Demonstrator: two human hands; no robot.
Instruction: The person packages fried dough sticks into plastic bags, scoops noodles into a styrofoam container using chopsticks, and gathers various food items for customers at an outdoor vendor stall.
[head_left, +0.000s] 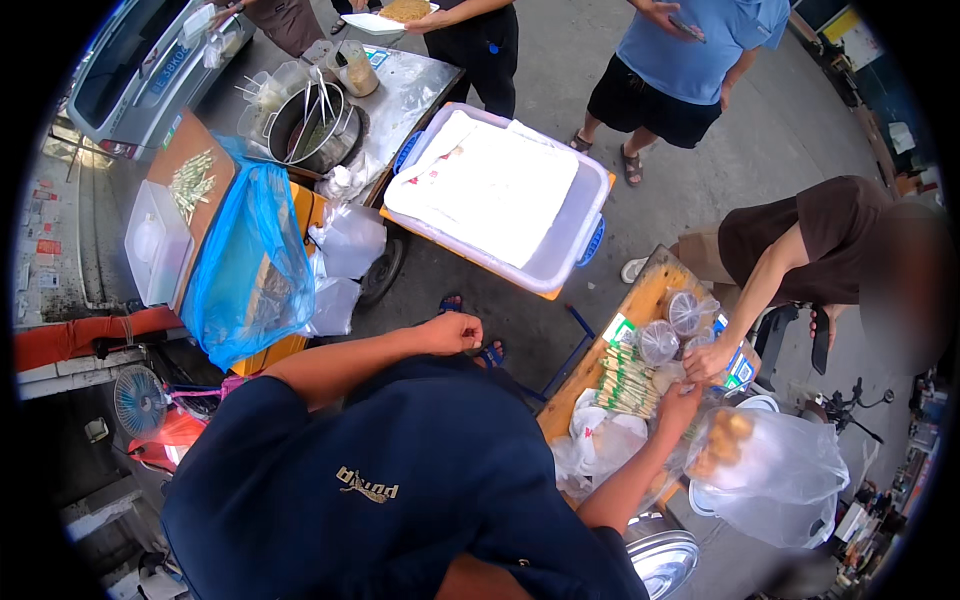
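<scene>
My left hand (452, 333) is loosely curled in front of my body, with nothing plainly visible in it. My right hand (679, 406) reaches over the wooden table (574, 382) and meets the hand of another person (709, 361); what lies between the fingers is too small to tell. Beside my right hand lie wrapped disposable chopsticks (627, 380) in a pile and lidded plastic cups (660, 342) in thin bags. A clear plastic bag (787, 465) with yellow-brown food stands to the right. Ahead is a plastic tub (553, 277) with a white cloth (491, 184) over its contents.
A metal pot (315, 127) with tongs and several plastic containers stand on the metal-topped table (409, 79) at the upper left. A blue plastic bag (251, 262) hangs over yellow crates. Metal lids (664, 562) lie low at the right. Other people stand beyond the tub.
</scene>
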